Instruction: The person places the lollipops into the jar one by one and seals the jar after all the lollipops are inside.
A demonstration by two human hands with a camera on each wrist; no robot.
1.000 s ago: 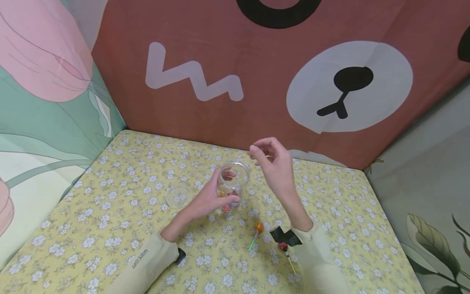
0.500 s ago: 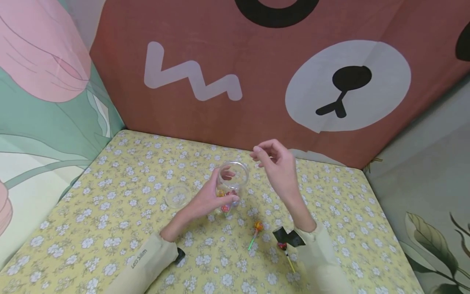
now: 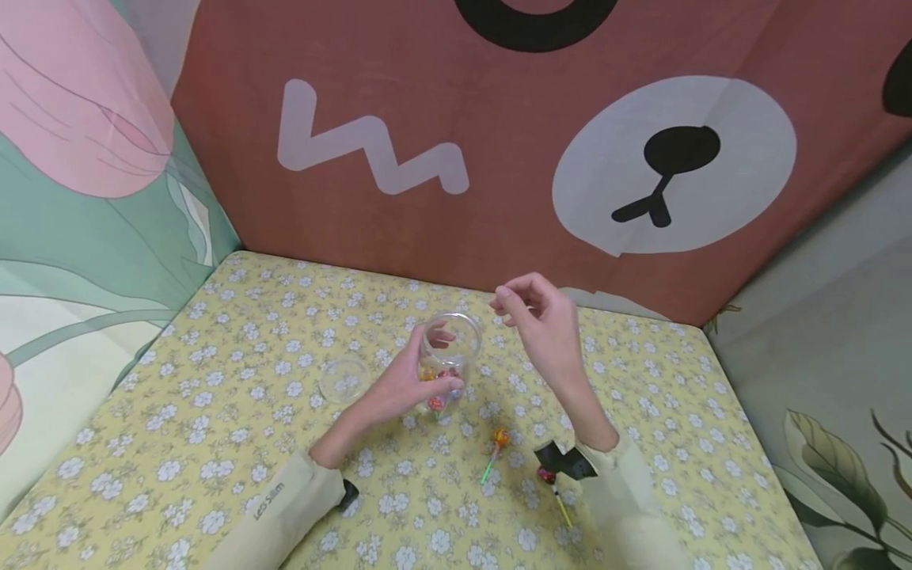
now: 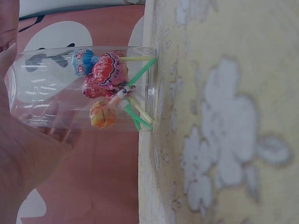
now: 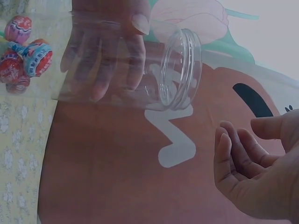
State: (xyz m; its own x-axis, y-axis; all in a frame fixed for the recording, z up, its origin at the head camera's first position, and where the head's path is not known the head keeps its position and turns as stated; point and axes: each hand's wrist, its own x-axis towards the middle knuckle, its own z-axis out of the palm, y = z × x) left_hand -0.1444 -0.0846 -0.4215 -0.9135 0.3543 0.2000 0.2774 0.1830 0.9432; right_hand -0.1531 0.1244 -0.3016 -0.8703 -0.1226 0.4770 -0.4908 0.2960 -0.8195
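Note:
A clear plastic jar (image 3: 452, 348) stands upright on the table, its mouth uncovered. My left hand (image 3: 406, 380) grips it from the left, thumb in front and fingers behind. Several wrapped lollipops (image 4: 108, 70) lean inside, sticks down, in red, blue and orange wrappers. My right hand (image 3: 545, 324) hovers to the right of the jar's rim, apart from it. Its fingers (image 5: 233, 154) are loosely curled, and nothing shows between them. Nearer the front lie an orange lollipop (image 3: 502, 437) with a green stick and a dark red lollipop (image 3: 547, 475) with a yellow stick, partly under the right wrist's black strap.
A clear round lid (image 3: 344, 379) lies flat to the left of the jar. The table's cloth (image 3: 235, 443) is yellow with white flowers. Behind its far edge rises a brown bear-print backdrop (image 3: 499, 158), with patterned hangings at both sides.
My right hand has drifted slightly right and down, away from the jar's rim. The left hand, the jar and the lollipops stay nearly where they were.

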